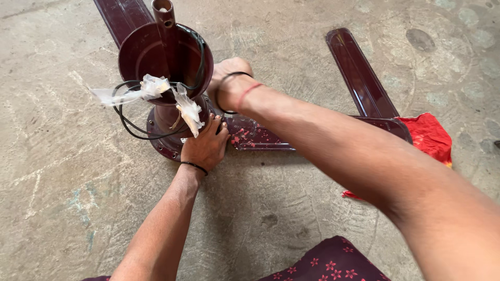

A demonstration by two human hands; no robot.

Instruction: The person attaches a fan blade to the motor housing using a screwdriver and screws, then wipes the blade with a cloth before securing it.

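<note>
A maroon ceiling fan lies on the concrete floor with its motor (161, 132) upward, a canopy cup (156, 57) and down rod (165, 21) standing above it. A black wire (127, 125) loops around it, and crumpled clear plastic (151, 88) hangs off the cup. My left hand (205, 145) grips the motor's near rim, fingers curled against it beside the plastic. My right hand (229, 83) reaches to the motor's right side above a blade root (255, 136). Its fingers are hidden behind the cup. Both wrists wear thin bands.
One blade (359, 73) stretches to the back right, and another (122, 15) runs off the top left. A red cloth (429, 135) lies under the right blade's end. Maroon floral fabric (328, 263) shows at the bottom edge. Bare concrete floor (67, 198) lies all around.
</note>
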